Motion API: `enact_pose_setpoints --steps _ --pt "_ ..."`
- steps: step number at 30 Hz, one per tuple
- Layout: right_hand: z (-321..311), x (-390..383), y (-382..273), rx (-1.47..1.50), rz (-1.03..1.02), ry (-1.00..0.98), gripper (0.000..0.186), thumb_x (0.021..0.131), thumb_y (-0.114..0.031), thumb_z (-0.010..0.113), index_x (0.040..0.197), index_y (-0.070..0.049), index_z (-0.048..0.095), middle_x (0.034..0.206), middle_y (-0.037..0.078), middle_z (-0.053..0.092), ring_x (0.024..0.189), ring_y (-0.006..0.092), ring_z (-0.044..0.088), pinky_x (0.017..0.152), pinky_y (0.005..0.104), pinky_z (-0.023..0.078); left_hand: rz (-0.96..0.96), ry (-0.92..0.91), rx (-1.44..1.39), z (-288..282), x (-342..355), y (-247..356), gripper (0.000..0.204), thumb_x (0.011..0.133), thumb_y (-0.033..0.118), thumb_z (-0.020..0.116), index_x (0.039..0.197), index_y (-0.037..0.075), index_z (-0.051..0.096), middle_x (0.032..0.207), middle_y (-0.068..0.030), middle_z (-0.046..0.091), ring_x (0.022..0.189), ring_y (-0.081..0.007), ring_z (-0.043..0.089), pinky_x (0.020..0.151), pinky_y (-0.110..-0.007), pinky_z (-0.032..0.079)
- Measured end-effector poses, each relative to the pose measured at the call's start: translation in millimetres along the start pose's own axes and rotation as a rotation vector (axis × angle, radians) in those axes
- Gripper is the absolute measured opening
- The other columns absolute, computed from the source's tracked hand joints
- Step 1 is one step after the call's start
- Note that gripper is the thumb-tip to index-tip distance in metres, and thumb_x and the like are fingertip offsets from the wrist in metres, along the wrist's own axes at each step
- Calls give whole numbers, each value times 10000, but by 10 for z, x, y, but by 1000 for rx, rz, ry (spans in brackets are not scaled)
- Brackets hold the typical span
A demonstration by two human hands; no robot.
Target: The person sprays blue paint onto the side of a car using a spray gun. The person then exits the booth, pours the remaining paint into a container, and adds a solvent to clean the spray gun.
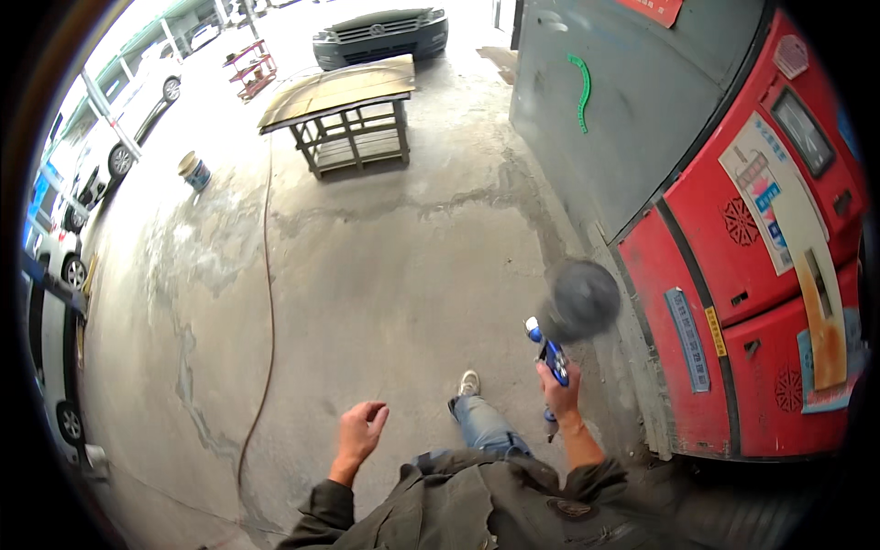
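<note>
My right hand [564,390] is wrapped round the grip of a blue spray gun [554,357]. A dark, round cup [587,298] sits beyond the gun's body, its outline a little smeared, and the gun's lower end pokes out below my fist. Off to the left, my left hand [360,431] hangs in the air over the concrete floor. Its fingers are curled in, and nothing shows in them.
Red cabinet panels [683,266] and a grey metal wall [623,101] stand close on my right. A brown hose [268,275] runs along the floor at left. Ahead is a board-topped slatted stand [344,92], with a bucket [193,171] to its left and a parked car [380,37] behind.
</note>
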State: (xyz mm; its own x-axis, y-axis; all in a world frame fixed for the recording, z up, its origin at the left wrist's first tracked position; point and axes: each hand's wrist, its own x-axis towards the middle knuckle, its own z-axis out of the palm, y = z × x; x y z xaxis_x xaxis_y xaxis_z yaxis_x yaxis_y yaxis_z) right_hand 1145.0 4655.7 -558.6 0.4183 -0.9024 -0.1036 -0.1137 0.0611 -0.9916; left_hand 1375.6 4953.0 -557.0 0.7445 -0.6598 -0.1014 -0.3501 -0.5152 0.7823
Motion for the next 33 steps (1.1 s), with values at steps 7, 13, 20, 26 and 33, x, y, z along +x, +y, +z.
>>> enact_pose_setpoints --steps 7,13,20,26,33 --pt "734 2798 -542 33 6 -56 89 839 -62 648 786 -62 577 581 -50 495 476 43 447 441 232 347 -245 72 -167 259 2100 382 201 872 179 694 950 -6 715 827 -142 715 732 -187 693 683 -311 544" --pt "1627 5270 -847 97 5 -48 101 840 -77 667 788 -56 583 602 -47 519 475 52 461 438 232 363 -253 85 -227 512 4759 513 214 868 200 694 952 5 716 824 -136 718 730 -196 693 685 -312 539" --pt "2167 7764 -1446 -33 29 58 100 824 -92 670 770 -59 593 592 -49 523 476 55 479 440 230 366 67 -143 -170 512 8364 1874 204 871 202 690 969 24 705 896 -140 710 799 -257 700 714 -336 543" --pt "2863 10357 -1343 43 -67 40 124 848 -93 655 760 -62 573 598 -54 501 479 40 449 443 221 350 429 -347 -98 935 11288 2692 208 873 201 715 1008 43 698 926 -118 704 827 -243 692 706 -321 540" --pt "3882 13308 -2050 101 -147 -202 128 917 -97 588 894 13 648 789 55 671 708 115 619 648 273 494 431 -367 -219 1606 13822 3732 325 833 198 758 1115 65 665 1064 -112 671 947 -251 655 792 -335 547"
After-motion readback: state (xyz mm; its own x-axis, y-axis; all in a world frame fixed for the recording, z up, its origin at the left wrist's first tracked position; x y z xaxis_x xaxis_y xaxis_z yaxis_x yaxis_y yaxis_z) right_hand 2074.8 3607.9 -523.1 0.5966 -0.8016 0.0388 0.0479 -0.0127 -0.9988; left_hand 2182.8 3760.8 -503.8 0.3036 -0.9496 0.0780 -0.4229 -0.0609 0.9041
